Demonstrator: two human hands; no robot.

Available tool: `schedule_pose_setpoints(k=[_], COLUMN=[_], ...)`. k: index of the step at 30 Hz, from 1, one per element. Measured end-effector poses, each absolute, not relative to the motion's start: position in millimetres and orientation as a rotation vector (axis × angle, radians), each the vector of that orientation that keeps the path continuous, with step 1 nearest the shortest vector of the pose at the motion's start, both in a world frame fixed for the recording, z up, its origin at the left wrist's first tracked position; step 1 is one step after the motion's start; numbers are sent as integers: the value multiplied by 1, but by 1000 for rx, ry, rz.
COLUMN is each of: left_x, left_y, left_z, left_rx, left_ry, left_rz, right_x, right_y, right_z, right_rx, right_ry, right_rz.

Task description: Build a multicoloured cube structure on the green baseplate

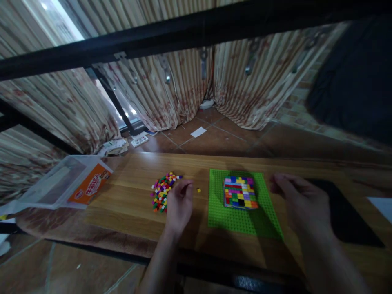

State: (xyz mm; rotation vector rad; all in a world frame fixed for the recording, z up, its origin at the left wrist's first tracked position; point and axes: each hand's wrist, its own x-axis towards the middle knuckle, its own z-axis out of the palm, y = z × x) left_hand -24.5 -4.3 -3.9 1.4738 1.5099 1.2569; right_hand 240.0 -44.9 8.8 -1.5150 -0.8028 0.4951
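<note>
striped curtains fill the far side of your view, hanging down to a tiled floor. in front of them, a wooden table stretches from left to right. a clear box, orange-labelled, sits at its left end. a green studded board lies flat on the table between your hands, and a black mat lies to the right, partly hidden by your right arm. your right hand is just beyond the board's right edge, fingers curled toward the thumb; whether they grasp anything, you cannot tell. your left hand is also curled, thumb near the fingertips, and again you cannot tell if something is pinched there. it covers the right edge of a pile of loose, many-coloured bricks. a multicoloured block of joined bricks sits on the board, toward its far side. one small yellow brick lies alone on the table, between your left hand and the board
</note>
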Motion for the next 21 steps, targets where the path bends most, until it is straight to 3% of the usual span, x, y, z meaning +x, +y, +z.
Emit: schedule_pose_setpoints(k=[12,21], left_x=[5,-40], left_y=[-31,-99], left_z=[-4,-5], left_rx=[1904,2164], left_ry=[1453,1611], left_rz=[1028,760], right_x=[238,237], right_y=[-57,-114], right_z=[41,67], right_rx=[-1269,-1269], right_ry=[-678,-924], right_rz=[590,773])
